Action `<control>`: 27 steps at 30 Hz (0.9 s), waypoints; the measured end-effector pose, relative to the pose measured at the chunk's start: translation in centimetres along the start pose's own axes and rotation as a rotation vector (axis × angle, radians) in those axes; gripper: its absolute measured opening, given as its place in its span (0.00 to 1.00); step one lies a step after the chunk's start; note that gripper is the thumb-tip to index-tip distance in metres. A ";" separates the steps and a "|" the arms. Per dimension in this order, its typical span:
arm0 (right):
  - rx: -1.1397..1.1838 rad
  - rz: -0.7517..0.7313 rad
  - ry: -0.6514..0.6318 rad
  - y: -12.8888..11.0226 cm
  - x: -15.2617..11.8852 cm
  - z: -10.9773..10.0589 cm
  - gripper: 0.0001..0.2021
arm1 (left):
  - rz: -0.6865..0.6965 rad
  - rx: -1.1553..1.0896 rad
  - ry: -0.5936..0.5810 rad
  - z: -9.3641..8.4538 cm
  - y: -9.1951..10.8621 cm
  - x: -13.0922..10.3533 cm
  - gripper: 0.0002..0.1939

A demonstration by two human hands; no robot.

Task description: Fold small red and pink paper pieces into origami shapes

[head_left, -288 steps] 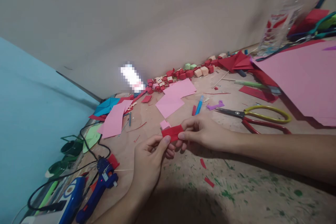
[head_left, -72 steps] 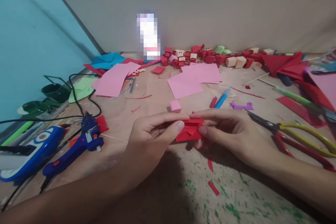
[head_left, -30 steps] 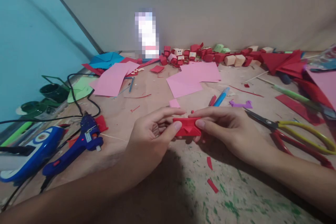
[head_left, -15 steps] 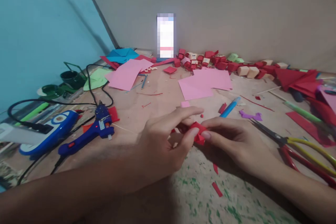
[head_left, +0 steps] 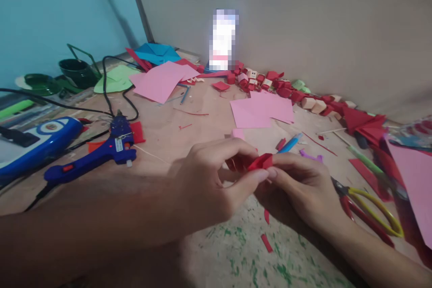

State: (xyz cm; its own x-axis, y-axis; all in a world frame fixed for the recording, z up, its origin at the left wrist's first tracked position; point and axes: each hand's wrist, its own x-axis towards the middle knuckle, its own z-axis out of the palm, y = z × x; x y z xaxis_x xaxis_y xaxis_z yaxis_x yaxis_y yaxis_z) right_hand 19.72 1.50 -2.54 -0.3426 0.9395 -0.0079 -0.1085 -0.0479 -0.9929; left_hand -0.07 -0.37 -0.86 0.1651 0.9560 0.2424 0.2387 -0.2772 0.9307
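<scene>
A small folded piece of red paper (head_left: pixel 259 162) is pinched between my two hands, above the middle of the table. My left hand (head_left: pixel 216 175) grips it with thumb and fingers from the left side. From the right, the thumb and fingertips of my right hand (head_left: pixel 300 184) hold its other edge. Both thumbs meet at the paper's near edge, and part of it is hidden behind the fingers. Just beyond the hands lie a blue pen (head_left: pixel 289 143) and a small pink paper piece (head_left: pixel 238 133). Scissors (head_left: pixel 367 211) with yellow and red handles rest beside my right wrist.
A blue glue gun (head_left: pixel 97 153) and a blue-white power strip (head_left: pixel 37 144) lie at left with looping cables. Pink sheets (head_left: pixel 251 112) are spread behind the hands. Several small red and cream paper cubes (head_left: pixel 290 92) line the wall near a lit phone (head_left: pixel 222 40).
The view has tilted and swung slightly. The red paper has turned between my fingers and now shows a flatter, wider face; both hands keep hold of it.
</scene>
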 end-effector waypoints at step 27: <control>-0.309 -0.277 -0.006 -1.1 0.0 0.3 0.08 | 0.133 0.206 -0.099 0.0 -1.1 0.4 0.04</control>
State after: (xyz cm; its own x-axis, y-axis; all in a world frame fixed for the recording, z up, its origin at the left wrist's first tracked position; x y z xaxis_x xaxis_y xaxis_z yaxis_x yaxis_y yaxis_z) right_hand 19.59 1.44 -1.41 -0.3452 0.9006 0.2642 0.0879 0.3113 -0.9462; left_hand -0.21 0.36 -1.80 0.2985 0.8986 0.3215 0.3970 -0.4232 0.8144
